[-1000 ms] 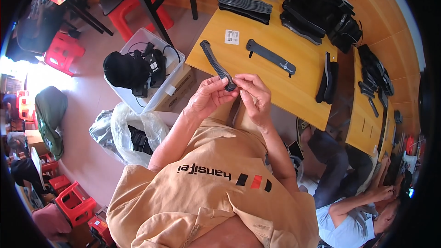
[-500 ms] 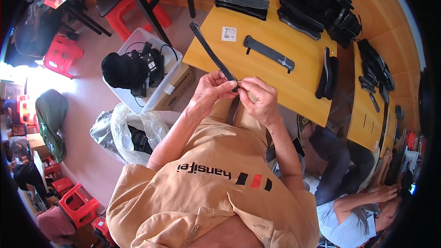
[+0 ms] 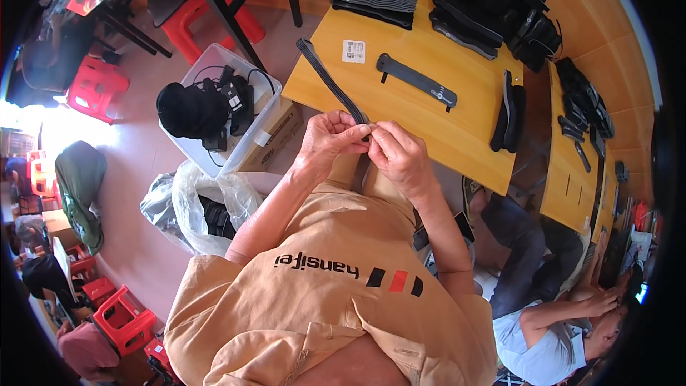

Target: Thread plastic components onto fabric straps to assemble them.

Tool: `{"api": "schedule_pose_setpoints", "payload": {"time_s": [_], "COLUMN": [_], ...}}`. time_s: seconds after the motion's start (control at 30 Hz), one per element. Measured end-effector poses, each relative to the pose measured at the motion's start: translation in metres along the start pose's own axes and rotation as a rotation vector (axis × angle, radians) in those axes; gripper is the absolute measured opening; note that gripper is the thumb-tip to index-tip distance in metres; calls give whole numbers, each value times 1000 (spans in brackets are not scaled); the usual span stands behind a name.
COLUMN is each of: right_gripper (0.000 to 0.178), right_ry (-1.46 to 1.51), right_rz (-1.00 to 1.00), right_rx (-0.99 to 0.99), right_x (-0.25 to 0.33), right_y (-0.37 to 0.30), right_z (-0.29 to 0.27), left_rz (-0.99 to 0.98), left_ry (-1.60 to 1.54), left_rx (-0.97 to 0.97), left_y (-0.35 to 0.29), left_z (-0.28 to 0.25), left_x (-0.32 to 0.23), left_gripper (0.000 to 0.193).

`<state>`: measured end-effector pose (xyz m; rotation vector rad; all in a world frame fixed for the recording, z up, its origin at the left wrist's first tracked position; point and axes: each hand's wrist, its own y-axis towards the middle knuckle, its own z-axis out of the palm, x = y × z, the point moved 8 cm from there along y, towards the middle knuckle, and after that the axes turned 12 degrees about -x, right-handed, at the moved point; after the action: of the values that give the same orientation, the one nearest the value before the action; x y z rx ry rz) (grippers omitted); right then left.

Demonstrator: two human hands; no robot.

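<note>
We pinch the long black strap (image 3: 330, 82) with our left hand (image 3: 325, 139) and right hand (image 3: 396, 154) at the desk's (image 3: 457, 129) near edge; the fitting looks unfinished.

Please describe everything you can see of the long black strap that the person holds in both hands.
The black strap is long, narrow and flat, and looks like woven fabric or rubber. Its near end is pinched between the left hand and right hand. From there it runs up and left, across the corner of the yellow wooden table, its far end beyond the edge.

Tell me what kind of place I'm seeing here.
Probably a small assembly workshop: stacks of black strap parts on yellow wooden tables, a bin of gear on the floor, and both hands working a black strap.
</note>
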<state>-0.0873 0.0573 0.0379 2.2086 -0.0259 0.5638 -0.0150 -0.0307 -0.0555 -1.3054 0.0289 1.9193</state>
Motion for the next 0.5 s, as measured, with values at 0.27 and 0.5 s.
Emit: {"api": "schedule_pose_setpoints", "payload": {"time_s": [0.27, 0.5], "right_gripper": [26, 27], "right_ry": [-38, -55], "right_rz": [-19, 3], "right_rx": [-12, 29], "right_x": [1, -1], "right_y": [-5, -7], "right_z": [-2, 0], "left_rz": [44, 67], "left_ry": [67, 115], "left_rx": [11, -6], "left_y": [-7, -10], "left_z": [7, 10], "left_x": [-5, -9], "left_gripper": [15, 17]}}
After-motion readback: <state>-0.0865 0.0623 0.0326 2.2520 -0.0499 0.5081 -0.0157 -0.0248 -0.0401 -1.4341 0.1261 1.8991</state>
